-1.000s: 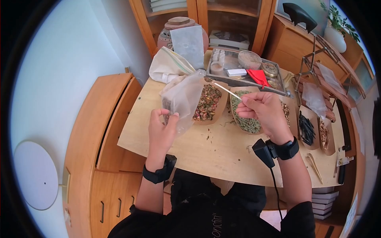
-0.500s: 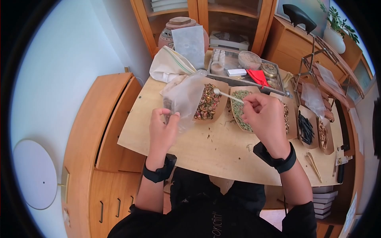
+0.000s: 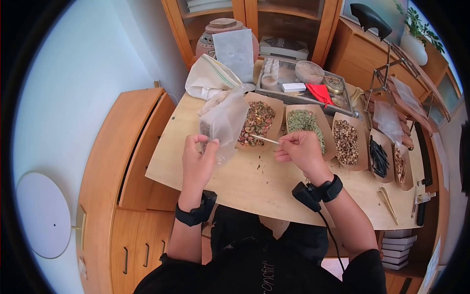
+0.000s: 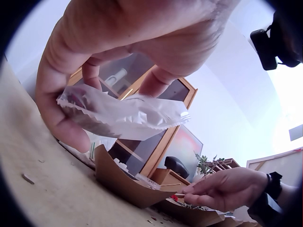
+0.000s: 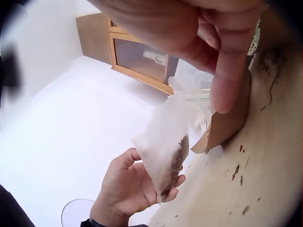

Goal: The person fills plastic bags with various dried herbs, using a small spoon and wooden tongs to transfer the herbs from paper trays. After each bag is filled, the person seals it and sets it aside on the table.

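Observation:
The left hand [image 3: 198, 157] grips a translucent bag [image 3: 226, 128] near its lower left side; in the right wrist view dark brown bits show in the bottom of the bag [image 5: 163, 142]. Between thumb and fingers the right hand [image 3: 304, 153] pinches a thin pale spoon handle [image 3: 266, 139]. The handle's far end reaches into the paper tray [image 3: 277, 117] of mixed red and brown dried petals [image 3: 258, 119], so the scoop is hidden. Just behind the right hand stands a tray of green dried herb [image 3: 304, 121].
Further right stand trays of brown pieces [image 3: 346, 142], black strips [image 3: 378, 159] and tan slices [image 3: 399, 166]. Wooden tweezers [image 3: 388, 206] lie near the right edge. Behind are a grey tray [image 3: 350, 98] with jars and a red pouch [image 3: 319, 94], and a cloth bag [image 3: 208, 77].
The right hand has moved left and toward the body, bringing the spoon from above the trays down into the petals. The left hand and its bag have barely moved.

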The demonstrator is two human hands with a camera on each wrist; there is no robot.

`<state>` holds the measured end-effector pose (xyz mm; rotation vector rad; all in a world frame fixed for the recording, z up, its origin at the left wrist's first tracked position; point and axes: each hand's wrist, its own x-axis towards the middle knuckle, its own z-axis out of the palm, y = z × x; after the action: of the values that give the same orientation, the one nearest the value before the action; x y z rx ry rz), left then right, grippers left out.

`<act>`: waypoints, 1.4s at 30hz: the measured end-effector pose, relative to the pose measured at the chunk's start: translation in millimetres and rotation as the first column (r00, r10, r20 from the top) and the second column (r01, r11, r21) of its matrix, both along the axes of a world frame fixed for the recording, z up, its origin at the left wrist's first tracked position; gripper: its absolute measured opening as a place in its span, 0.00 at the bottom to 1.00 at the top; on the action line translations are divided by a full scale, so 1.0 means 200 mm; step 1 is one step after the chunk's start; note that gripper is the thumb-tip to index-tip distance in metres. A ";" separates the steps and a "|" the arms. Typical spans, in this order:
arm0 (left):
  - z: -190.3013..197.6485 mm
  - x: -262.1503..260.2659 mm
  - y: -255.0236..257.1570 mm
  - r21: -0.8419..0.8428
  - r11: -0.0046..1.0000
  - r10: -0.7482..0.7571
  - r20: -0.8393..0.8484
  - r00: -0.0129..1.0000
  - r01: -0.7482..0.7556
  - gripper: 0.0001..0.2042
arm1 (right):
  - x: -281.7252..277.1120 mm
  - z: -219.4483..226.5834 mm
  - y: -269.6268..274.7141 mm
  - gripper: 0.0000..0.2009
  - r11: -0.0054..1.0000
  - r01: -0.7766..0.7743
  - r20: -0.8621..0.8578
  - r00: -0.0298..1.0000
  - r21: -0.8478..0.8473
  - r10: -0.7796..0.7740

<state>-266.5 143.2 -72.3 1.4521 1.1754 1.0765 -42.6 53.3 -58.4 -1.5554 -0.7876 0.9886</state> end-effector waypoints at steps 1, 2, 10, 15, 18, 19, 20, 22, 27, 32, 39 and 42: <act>0.00 0.00 0.00 -0.020 1.000 -0.007 0.011 1.000 0.007 0.14 | 0.00 0.00 0.00 0.06 1.000 0.000 -0.001 1.000 -0.001 0.000; 0.00 0.00 0.00 -0.021 1.000 -0.007 0.011 1.000 0.008 0.14 | -0.01 0.00 0.00 0.06 1.000 0.001 -0.042 0.999 -0.004 -0.001; 0.00 0.00 0.00 -0.015 1.000 0.010 0.040 0.999 -0.010 0.13 | 0.01 -0.02 -0.02 0.07 1.000 -0.009 -0.144 0.989 0.022 0.012; -0.02 -0.02 0.02 0.009 1.000 0.026 0.017 1.000 -0.026 0.13 | 0.04 -0.01 -0.03 0.09 0.999 0.000 -0.209 0.978 0.049 0.010; -0.02 -0.03 0.02 -0.001 1.000 0.027 -0.021 0.999 -0.027 0.14 | 0.05 0.04 -0.05 0.09 0.998 0.008 -0.186 0.983 0.056 0.002; -0.02 -0.03 0.02 -0.010 1.000 0.029 -0.034 0.999 -0.029 0.14 | 0.05 0.07 -0.07 0.09 0.998 0.006 -0.185 0.983 0.055 0.004; -0.02 -0.03 0.02 -0.012 0.999 0.031 -0.034 0.999 -0.031 0.14 | 0.06 0.10 -0.08 0.09 0.998 0.016 -0.166 0.986 0.056 -0.007; -0.03 -0.03 0.02 0.042 0.998 0.055 -0.067 0.996 -0.052 0.14 | 0.06 0.17 -0.09 0.09 0.998 0.027 -0.146 0.989 0.057 -0.019; -0.04 -0.01 0.02 0.097 0.994 0.057 -0.099 0.994 -0.047 0.14 | 0.02 0.33 -0.07 0.09 0.987 -0.010 -0.032 0.999 0.162 0.015; -0.03 0.02 0.00 0.126 0.992 0.034 -0.103 0.994 -0.021 0.14 | -0.08 0.33 -0.04 0.07 0.976 -0.119 0.364 0.930 0.182 0.045; 0.01 0.00 -0.01 0.065 0.998 0.031 -0.090 0.996 -0.025 0.14 | 0.00 0.31 -0.08 0.05 0.943 0.040 0.546 0.806 0.331 -0.226; 0.00 -0.01 0.00 0.027 0.999 0.028 -0.051 0.998 -0.027 0.13 | 0.08 0.21 -0.08 0.05 0.974 0.064 0.582 0.793 0.216 -0.181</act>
<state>-267.8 143.8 -73.1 1.4953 1.2247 1.0831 -27.4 36.8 -16.2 -1.7450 -1.1599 0.2909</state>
